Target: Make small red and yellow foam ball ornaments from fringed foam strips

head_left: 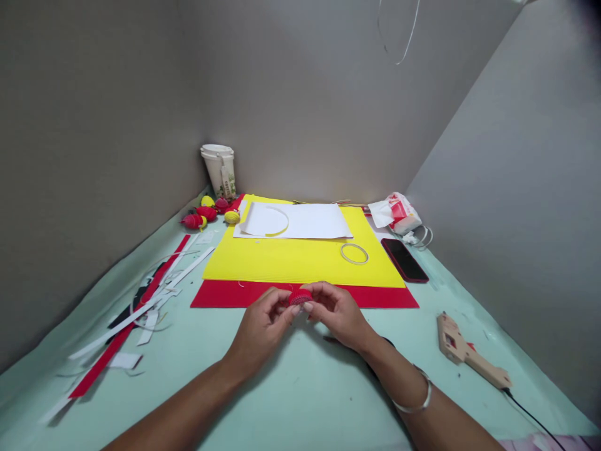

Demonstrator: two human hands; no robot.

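Between both hands is a small red ridged coil [300, 296], dome-like and seemingly of corrugated paper. My left hand [261, 326] pinches its left side with thumb and fingertips. From the right, the thumb and fingers of my right hand [340, 318] close on the same coil. It is held just above the front edge of a red sheet [375, 297]. A yellow sheet [300, 260] lies on top of that one, with white paper [319, 219] at its far end. The coil's underside is mostly hidden by my thumbs.
Red and white strips [150, 294] lie at left, near small red and yellow coiled pieces [194, 222] and a paper cup [220, 170]. A silver ring [354, 254] rests on the yellow sheet. At right are a phone [404, 260], a tissue pack [404, 213] and a corded glue gun [469, 354].
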